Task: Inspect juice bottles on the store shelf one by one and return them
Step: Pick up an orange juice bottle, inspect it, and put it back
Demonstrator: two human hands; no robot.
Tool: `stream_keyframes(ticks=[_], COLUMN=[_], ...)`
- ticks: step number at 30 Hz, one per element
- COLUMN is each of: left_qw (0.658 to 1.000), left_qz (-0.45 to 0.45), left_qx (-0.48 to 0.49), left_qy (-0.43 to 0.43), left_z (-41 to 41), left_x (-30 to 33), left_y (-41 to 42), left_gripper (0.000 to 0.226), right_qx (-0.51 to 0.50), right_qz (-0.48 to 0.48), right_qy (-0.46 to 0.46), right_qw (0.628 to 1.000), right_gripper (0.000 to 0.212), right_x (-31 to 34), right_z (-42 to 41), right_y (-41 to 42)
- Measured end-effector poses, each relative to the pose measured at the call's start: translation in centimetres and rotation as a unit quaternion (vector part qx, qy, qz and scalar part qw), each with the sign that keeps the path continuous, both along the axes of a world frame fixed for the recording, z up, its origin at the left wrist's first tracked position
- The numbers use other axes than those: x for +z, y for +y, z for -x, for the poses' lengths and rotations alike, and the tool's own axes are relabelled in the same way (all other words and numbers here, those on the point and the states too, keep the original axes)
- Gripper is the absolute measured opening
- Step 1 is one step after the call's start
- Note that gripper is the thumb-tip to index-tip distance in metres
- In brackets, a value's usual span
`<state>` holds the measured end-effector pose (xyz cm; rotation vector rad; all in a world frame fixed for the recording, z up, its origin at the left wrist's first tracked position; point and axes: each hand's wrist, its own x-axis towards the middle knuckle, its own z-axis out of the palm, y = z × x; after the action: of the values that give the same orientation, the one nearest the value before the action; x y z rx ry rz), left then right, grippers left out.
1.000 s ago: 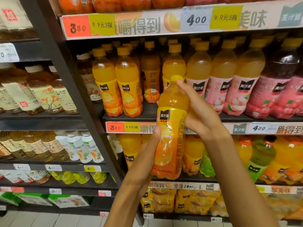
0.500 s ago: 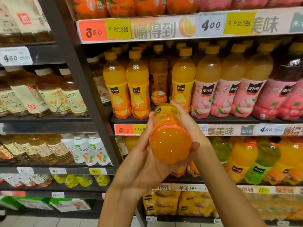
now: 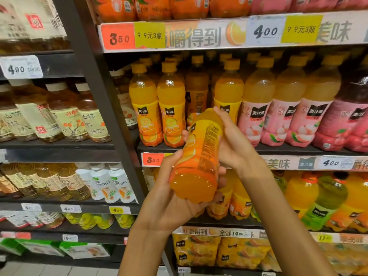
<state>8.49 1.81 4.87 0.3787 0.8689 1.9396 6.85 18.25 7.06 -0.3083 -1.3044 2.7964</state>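
Note:
An orange juice bottle [image 3: 200, 156] with a yellow-orange label is tipped over in front of the shelf, its base pointing toward me and its cap end away. My left hand [image 3: 171, 198] cradles the base from below, fingers curled round it. My right hand [image 3: 232, 140] grips the upper part near the neck; the cap is hidden behind it. On the middle shelf [image 3: 298, 150] stand matching orange bottles [image 3: 157, 108], with a gap in the front row behind the held bottle.
Pink-labelled lychee and peach bottles [image 3: 278, 112] fill the shelf's right side. A dark upright post [image 3: 103, 108] separates a left rack of tea and hawthorn drinks [image 3: 57, 112]. Larger bottles [image 3: 318, 200] and multipacks [image 3: 199, 251] sit on lower shelves. Price strips [image 3: 199, 34] run along shelf edges.
The bottle went from upright to tipped with its base toward me, then turned slightly so the label's printed side shows. Both hands kept hold of it and the view shifted closer.

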Motion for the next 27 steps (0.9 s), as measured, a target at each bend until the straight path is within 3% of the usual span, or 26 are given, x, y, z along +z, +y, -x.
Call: stream_keyframes(ticks=[2, 5, 9, 12, 18, 23, 27], left_qw=[0.999, 0.996, 0.976, 0.954, 0.907, 0.873, 0.849], left_qz=[-0.037, -0.038, 0.072, 0.121, 0.133, 0.092, 0.075], left_qx=[-0.032, -0.024, 0.051, 0.074, 0.11, 0.206, 0.261], left_qy=[0.007, 0.077, 0.197, 0.263, 0.384, 0.432, 0.454], left_z=[0.7, 1.4, 1.3, 1.7, 3.1, 2.3, 2.6], left_x=[-0.7, -1.5, -2.3, -3.1, -3.9, -4.4, -4.5], left_y=[-0.2, 0.1, 0.6, 1.3, 2.1, 3.0, 3.4], left_gripper=[0.072, 0.066, 0.049, 0.045, 0.054, 0.058, 0.064], right_qx=[-0.015, -0.028, -0.061, -0.079, -0.132, -0.113, -0.068], right_qz=[-0.022, -0.099, -0.258, -0.3, -0.397, -0.399, -0.432], right_qy=[0.019, 0.047, 0.083, 0.13, 0.228, 0.304, 0.312], right_qw=[0.999, 0.994, 0.961, 0.942, 0.879, 0.858, 0.843], right_gripper=[0.062, 0.046, 0.029, 0.019, 0.034, 0.049, 0.057], right_x=[1.1, 1.4, 1.3, 1.3, 1.2, 1.6, 1.2], right_z=[0.1, 0.4, 0.0, -0.6, -2.3, -3.5, -4.7], right_y=[0.3, 0.6, 0.1, -0.2, -0.4, -0.4, 0.2])
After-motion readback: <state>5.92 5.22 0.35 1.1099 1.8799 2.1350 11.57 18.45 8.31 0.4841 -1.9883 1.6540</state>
